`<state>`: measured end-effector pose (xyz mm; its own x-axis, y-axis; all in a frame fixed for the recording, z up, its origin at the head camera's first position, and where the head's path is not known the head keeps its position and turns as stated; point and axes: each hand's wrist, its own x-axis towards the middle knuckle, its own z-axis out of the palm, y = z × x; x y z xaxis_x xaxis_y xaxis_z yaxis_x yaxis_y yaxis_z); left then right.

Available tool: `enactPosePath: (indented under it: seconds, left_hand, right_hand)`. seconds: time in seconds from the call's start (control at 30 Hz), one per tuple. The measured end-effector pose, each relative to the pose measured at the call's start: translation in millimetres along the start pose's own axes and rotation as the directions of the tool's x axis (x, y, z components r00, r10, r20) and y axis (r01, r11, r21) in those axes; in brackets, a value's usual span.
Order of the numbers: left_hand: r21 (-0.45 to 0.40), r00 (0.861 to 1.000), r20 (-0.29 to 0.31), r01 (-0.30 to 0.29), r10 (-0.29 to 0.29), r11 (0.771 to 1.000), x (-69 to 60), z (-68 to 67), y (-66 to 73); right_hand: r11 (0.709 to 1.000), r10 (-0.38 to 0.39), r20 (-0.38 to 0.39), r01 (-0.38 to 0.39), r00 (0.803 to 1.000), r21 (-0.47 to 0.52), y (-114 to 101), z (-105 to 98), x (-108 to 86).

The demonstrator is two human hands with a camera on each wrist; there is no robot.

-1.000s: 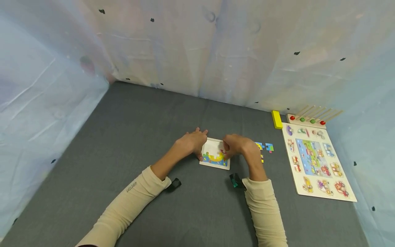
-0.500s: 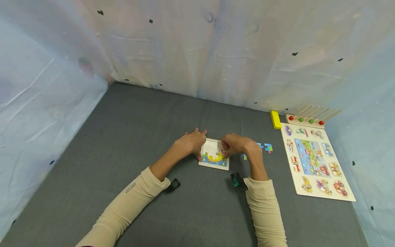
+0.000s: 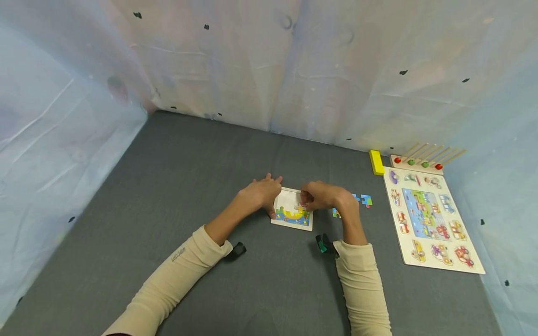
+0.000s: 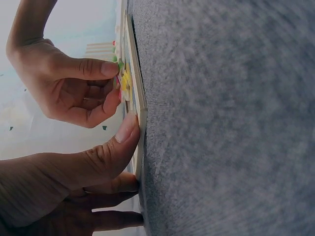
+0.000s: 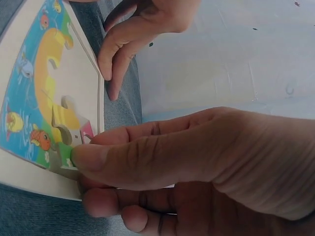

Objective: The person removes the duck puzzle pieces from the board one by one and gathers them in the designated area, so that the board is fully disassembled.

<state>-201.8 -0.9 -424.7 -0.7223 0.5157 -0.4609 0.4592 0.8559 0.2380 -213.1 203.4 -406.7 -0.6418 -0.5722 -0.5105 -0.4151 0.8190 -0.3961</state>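
A small wooden puzzle tray (image 3: 293,227) lies flat, its near part filled with blue and yellow pieces. My left hand (image 3: 259,195) grips the tray's left edge, the thumb at the near side and the fingers at the far side. At the tray's right side my right hand (image 3: 321,195) pinches a puzzle piece (image 5: 64,153) with green and pink on it. In the right wrist view this piece sits tilted over the filled part, partly hidden by the thumb. The far part of the tray shows bare wood.
Loose puzzle pieces (image 3: 366,200) lie right of my right hand, some partly hidden by it. Farther right is a large picture board (image 3: 396,224), with a yellow block (image 3: 376,163) and a pegged wooden stand (image 3: 416,164) behind it.
My right hand has shifted very slightly at the tray's right side, still with the piece. Around its wrist, different parts of the loose pieces show. My left hand stays at the tray.
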Motion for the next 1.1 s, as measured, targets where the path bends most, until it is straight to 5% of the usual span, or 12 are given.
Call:
enactPosePath:
  seconds: [0.37,0.6,0.77,0.93,1.1]
  left_hand:
    - [0.003,1.000,0.009,0.000,0.000,1.000,0.4,1.2,-0.7]
    - [-0.005,1.000,0.005,0.005,-0.005,1.000,2.8,2.0,-0.6]
    - [-0.013,1.000,0.014,-0.001,0.001,1.000,2.6,1.2,-1.1]
    - [-0.018,1.000,0.007,-0.011,0.012,1.000,2.0,0.7,-2.4]
    - [-0.030,1.000,0.016,-0.014,0.015,0.999,1.7,-0.4,-3.2]
  right_hand:
    - [0.995,-0.086,-0.030,0.088,0.996,0.041,0,-3,-1.7]
    - [0.984,-0.129,-0.153,0.145,0.980,0.099,6,-8,-17.5]
    - [0.983,-0.086,-0.241,0.122,0.967,0.137,21,-15,-40.2]
    - [0.988,-0.040,-0.357,0.091,0.933,0.128,39,-21,-65.3]
    - [0.984,0.044,-0.398,0.029,0.916,0.175,55,-23,-89.6]
